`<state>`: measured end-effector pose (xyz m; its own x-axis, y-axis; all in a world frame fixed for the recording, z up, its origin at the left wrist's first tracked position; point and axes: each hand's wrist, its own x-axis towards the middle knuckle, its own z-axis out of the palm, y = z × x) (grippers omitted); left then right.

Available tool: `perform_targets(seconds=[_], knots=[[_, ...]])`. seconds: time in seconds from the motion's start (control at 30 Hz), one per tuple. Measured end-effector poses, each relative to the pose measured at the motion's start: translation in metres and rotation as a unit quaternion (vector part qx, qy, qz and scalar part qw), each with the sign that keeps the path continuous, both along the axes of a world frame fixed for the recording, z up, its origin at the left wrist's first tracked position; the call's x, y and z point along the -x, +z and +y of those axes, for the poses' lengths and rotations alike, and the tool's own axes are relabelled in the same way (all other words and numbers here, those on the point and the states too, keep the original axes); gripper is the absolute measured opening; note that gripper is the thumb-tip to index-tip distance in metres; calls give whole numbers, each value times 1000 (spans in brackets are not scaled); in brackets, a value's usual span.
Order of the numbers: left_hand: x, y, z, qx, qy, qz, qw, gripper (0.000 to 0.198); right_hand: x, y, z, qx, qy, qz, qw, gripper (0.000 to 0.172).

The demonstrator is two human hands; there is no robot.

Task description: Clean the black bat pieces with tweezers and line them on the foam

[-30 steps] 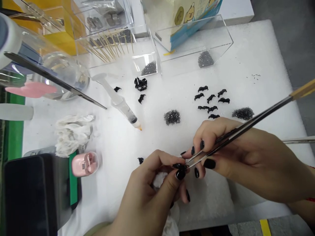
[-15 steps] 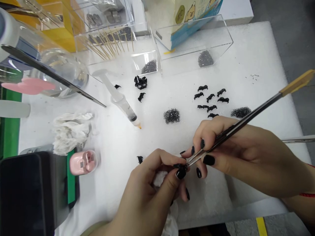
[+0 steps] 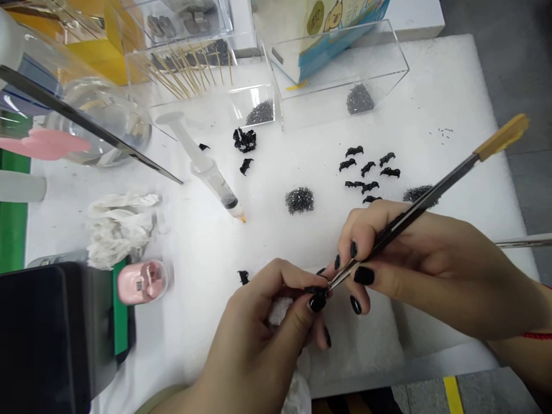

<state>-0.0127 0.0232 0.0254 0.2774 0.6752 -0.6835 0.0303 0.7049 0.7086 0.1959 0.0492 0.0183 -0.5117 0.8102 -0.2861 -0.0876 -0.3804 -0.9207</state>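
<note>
Between thumb and index finger, my left hand [image 3: 269, 328] pinches a small black piece [image 3: 315, 290], with white tissue [image 3: 279, 310] tucked in the palm. My right hand [image 3: 414, 264] grips dark tweezers [image 3: 425, 201] with a yellow-wrapped end; their tips touch the black piece. Several small black pieces [image 3: 368, 168] lie on the white foam board beyond my right hand. One more black piece [image 3: 244, 277] rests left of my left hand. A pile of dark beads [image 3: 299, 200] sits ahead of my hands.
A syringe [image 3: 211, 172] with an orange tip lies left of the beads. Farther back stand clear boxes [image 3: 340, 86], one with wooden sticks [image 3: 190, 69]. At left are crumpled tissue [image 3: 121, 230], a pink case [image 3: 140, 282], a dark device [image 3: 38, 339] and other tweezers [image 3: 95, 129].
The yellow end of the tweezers in my right hand has swung left and slightly up, steepening them. The tips stay at the black piece. The whole view has shifted slightly.
</note>
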Motion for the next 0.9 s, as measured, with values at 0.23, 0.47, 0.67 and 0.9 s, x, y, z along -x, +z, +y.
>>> perform_targets(seconds=[0.23,0.47,0.67,0.9], knots=[[4,-3,5,15,-46,-39,998,9,2,1,-1,20,-17,-9,1000,13],[-1,-2,9,48,-1,-79,996,11,4,0,-3,12,-31,4,999,15],[3,-7,6,37,12,-103,994,8,2,-2,0,21,-16,31,999,19],[4,-7,0,34,14,-101,994,7,1,-4,-1,6,-1,16,1000,18]])
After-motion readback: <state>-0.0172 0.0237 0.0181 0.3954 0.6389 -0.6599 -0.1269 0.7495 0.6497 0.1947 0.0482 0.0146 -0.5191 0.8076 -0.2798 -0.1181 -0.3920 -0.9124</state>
